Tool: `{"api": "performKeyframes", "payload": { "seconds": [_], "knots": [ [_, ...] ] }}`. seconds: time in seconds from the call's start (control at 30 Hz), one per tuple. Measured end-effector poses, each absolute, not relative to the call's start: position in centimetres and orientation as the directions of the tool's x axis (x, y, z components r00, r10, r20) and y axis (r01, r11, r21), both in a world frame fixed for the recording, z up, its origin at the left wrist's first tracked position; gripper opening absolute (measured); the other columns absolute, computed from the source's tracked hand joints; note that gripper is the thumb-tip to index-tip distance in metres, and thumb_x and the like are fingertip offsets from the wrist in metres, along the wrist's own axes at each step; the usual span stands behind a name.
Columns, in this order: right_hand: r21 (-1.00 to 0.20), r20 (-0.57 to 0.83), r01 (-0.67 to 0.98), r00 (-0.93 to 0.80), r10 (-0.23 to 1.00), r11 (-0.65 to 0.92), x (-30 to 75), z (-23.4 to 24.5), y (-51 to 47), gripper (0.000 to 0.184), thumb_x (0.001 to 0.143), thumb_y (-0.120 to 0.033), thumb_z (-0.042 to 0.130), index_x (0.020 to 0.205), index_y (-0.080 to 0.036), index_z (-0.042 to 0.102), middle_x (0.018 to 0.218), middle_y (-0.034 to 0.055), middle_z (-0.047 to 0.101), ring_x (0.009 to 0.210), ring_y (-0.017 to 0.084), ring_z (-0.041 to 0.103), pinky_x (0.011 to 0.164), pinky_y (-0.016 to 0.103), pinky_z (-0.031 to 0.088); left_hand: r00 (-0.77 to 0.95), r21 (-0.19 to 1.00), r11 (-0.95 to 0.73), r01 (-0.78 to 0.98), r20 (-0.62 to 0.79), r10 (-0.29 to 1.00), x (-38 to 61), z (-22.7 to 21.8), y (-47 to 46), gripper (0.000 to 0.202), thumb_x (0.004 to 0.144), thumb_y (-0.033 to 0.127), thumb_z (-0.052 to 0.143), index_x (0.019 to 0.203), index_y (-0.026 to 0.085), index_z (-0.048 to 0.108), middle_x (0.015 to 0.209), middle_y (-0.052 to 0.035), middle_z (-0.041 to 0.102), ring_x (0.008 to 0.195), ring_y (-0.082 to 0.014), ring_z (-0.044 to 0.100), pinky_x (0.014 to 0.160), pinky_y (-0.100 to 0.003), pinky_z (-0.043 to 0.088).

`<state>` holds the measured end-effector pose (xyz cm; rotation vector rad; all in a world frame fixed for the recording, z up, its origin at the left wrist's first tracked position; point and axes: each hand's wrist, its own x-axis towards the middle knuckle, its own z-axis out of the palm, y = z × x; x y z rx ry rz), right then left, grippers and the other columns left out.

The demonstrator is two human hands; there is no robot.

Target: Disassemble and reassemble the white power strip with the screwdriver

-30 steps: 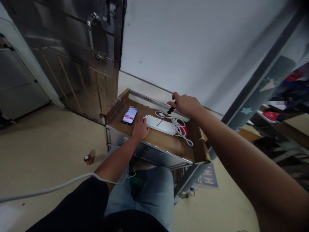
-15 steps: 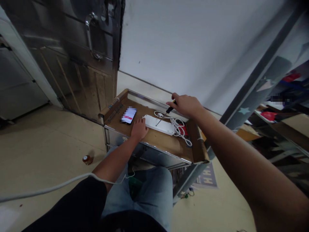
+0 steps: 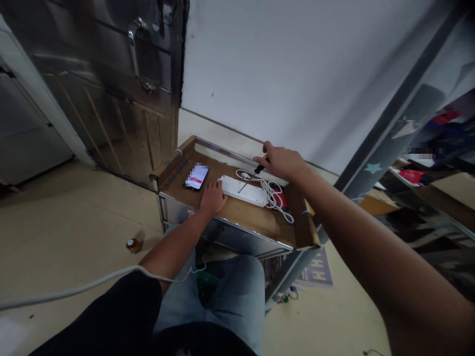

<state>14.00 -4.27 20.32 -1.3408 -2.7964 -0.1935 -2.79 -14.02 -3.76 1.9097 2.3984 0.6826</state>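
Right hand (image 3: 284,162) still holds screwdriver (image 3: 259,169) to strip (image 3: 252,194); left hand (image 3: 214,199) touches strip's end, grip unclear; work apparently continuing.

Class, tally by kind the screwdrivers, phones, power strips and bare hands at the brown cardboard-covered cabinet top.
Dark-handled metal screwdriver: 1
Long white plastic power strip: 1
Black rectangular phone: 1
Bare left hand and right hand: 2
Total: 5
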Motion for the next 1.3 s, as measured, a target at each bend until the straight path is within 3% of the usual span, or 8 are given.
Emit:
{"api": "performKeyframes", "payload": {
  "seconds": [0.17,0.27,0.4,0.67,0.8,0.9,1.13,1.3],
  "knots": [
    [0.031,-0.005,0.719,-0.695,0.719,0.694,13.8,20.7,-3.7,0.040,0.090,-0.028,0.061,0.126,-0.012,0.052,0.118,0.0151,0.066,0.092,0.017,0.059,0.083,0.028,0.047,-0.260,0.328,0.167,0.930,0.265,0.929,-2.8,-3.7,-14.1,0.055,0.097,0.028,0.053,0.147,0.006,0.047,0.143,-0.0229,0.061,0.134,-0.0363,0.054,0.112,-0.048,0.042],
    [0.030,0.008,0.727,-0.687,0.727,0.686,13.9,20.9,-3.6,0.040,0.094,-0.036,0.062,0.126,-0.014,0.054,0.107,0.0119,0.069,0.085,0.016,0.057,0.079,0.027,0.046,-0.257,0.325,0.165,0.931,0.267,0.929,-2.7,-3.7,-14.1,0.055,0.097,0.028,0.053,0.148,0.006,0.047,0.145,-0.0229,0.060,0.134,-0.0366,0.054,0.112,-0.048,0.042],
    [0.090,0.114,0.777,-0.630,0.768,0.623,14.2,20.5,-4.0,0.052,0.100,-0.057,0.054,0.129,-0.014,0.054,0.112,0.0195,0.068,0.097,0.025,0.060,0.087,0.036,0.046,-0.253,0.318,0.160,0.934,0.274,0.928,-2.8,-3.7,-14.1,0.056,0.097,0.028,0.054,0.148,0.007,0.046,0.146,-0.0227,0.060,0.134,-0.0356,0.054,0.114,-0.047,0.042],
    [0.013,-0.067,0.684,-0.728,0.683,0.730,14.4,21.4,-4.1,0.036,0.090,-0.023,0.063,0.124,-0.012,0.057,0.120,0.0147,0.067,0.093,0.016,0.059,0.085,0.027,0.048,-0.257,0.323,0.165,0.932,0.267,0.929,-2.7,-3.6,-14.1,0.053,0.097,0.028,0.054,0.146,0.007,0.048,0.143,-0.0231,0.061,0.133,-0.0361,0.055,0.112,-0.048,0.043],
    [0.010,-0.056,0.731,-0.680,0.731,0.682,14.6,21.3,-4.0,0.032,0.098,-0.039,0.059,0.118,-0.014,0.058,0.099,0.0117,0.068,0.084,0.017,0.058,0.081,0.029,0.047,-0.261,0.326,0.169,0.930,0.261,0.929,-2.7,-3.5,-14.2,0.053,0.097,0.028,0.054,0.145,0.007,0.048,0.144,-0.0232,0.060,0.135,-0.0365,0.054,0.113,-0.047,0.042],
    [0.028,-0.004,0.778,-0.628,0.779,0.627,14.7,21.1,-4.1,0.040,0.100,-0.048,0.057,0.119,-0.013,0.057,0.101,0.0151,0.068,0.087,0.021,0.060,0.083,0.033,0.046,-0.261,0.326,0.170,0.930,0.261,0.929,-2.7,-3.5,-14.2,0.053,0.097,0.028,0.054,0.146,0.008,0.047,0.144,-0.0221,0.060,0.134,-0.0351,0.054,0.113,-0.046,0.042],
    [-0.054,-0.155,0.769,-0.636,0.756,0.637,14.3,22.0,-5.1,0.039,0.096,-0.023,0.057,0.134,-0.014,0.051,0.095,0.0067,0.072,0.075,0.013,0.061,0.073,0.026,0.049,-0.264,0.331,0.171,0.928,0.261,0.928,-2.8,-3.7,-14.0,0.053,0.097,0.028,0.053,0.146,0.009,0.047,0.143,-0.0218,0.061,0.134,-0.0347,0.054,0.114,-0.046,0.042],
    [0.054,-0.056,0.822,-0.565,0.823,0.567,14.0,22.3,-4.6,0.045,0.099,-0.056,0.059,0.107,-0.013,0.065,0.090,0.0142,0.071,0.089,0.023,0.066,0.086,0.036,0.051,-0.261,0.326,0.168,0.930,0.267,0.928,-2.8,-3.7,-14.0,0.052,0.098,0.028,0.052,0.146,0.008,0.048,0.143,-0.0226,0.061,0.134,-0.0353,0.055,0.114,-0.047,0.042]
  ]
}}
